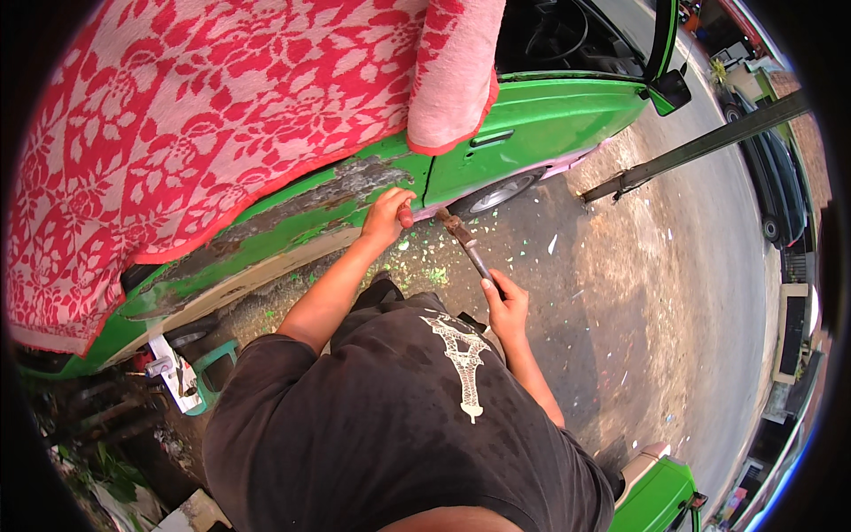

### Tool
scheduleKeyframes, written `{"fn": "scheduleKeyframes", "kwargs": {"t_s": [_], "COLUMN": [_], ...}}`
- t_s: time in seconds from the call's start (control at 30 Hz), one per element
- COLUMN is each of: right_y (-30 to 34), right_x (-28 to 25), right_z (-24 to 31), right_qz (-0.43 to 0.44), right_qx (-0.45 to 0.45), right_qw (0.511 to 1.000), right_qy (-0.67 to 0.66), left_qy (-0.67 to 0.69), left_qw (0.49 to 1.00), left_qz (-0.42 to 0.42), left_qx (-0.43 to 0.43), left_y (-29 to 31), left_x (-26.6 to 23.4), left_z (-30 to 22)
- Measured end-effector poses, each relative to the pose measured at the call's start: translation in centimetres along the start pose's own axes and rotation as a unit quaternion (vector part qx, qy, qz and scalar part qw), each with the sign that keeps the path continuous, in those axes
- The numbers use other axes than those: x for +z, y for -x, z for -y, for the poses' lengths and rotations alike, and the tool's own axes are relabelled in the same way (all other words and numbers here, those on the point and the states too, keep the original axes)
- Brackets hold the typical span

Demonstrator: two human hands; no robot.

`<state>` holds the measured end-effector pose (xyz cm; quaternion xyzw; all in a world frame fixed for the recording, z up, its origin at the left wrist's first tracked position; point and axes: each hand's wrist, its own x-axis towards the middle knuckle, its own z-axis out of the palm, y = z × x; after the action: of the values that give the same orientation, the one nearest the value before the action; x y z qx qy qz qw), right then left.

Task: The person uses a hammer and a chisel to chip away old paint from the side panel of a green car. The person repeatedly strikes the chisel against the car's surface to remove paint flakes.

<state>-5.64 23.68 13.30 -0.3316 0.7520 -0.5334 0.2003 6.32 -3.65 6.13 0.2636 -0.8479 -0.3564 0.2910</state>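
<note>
hammer point(464, 238) is near the lower rear corner of the door point(541, 129), clamped in the right hand point(508, 310); left hand point(384, 220) grips a handle point(406, 216). poor aim could deflect a blow onto that hand.

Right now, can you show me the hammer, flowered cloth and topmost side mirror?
Hammer point(474, 253): head view, on its handle.
Flowered cloth point(239, 133): head view, on its broad middle.
Side mirror point(672, 90): head view, on its black housing.

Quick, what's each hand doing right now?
Left hand: closed, holding a reddish-handled tool; its working end can't be made out.
Right hand: closed, holding a hammer by its handle.
</note>
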Motion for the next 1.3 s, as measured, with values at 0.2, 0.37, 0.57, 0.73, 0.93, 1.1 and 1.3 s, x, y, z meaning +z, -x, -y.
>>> {"fn": "scheduleKeyframes", "kwargs": {"t_s": [0.2, 0.37, 0.57, 0.73, 0.93, 1.1, 1.3], "right_y": [-0.4, -1.0, 0.0, 0.2, 0.4, 0.7, 0.7], "right_x": [0.4, 2.2, 1.0, -0.3, -0.2, -0.2, 0.3], "right_z": [2.8, -1.3, -1.7, -1.7, -1.7, -1.5, -1.1], "right_qz": [-0.01, 0.041, -0.005, -0.031, -0.037, -0.027, -0.014], "right_qx": [-0.206, -0.155, -0.098, -0.054, -0.041, -0.036, -0.024], "right_qw": [0.978, 0.972, 0.991, 0.997, 0.998, 0.998, 0.998], "right_qy": [-0.029, 0.17, 0.092, 0.044, 0.03, 0.033, 0.051], "left_qy": [-0.013, -0.022, -0.027, -0.015, -0.004, 0.016, 0.004], "left_qw": [1.0, 1.0, 0.998, 0.999, 0.999, 0.999, 0.999], "left_qz": [-0.006, 0.017, 0.048, 0.021, 0.028, 0.005, -0.012], "left_qx": [0.003, 0.005, 0.019, 0.022, 0.027, 0.031, 0.039], "left_y": [-0.8, -1.1, 1.1, 2.0, 1.8, 1.6, 1.3], "left_x": [0.7, 0.6, 0.6, -0.2, -0.4, -0.2, 0.5], "left_z": [0.7, 0.4, 2.0, 1.0, 1.6, 1.4, 1.8]}}
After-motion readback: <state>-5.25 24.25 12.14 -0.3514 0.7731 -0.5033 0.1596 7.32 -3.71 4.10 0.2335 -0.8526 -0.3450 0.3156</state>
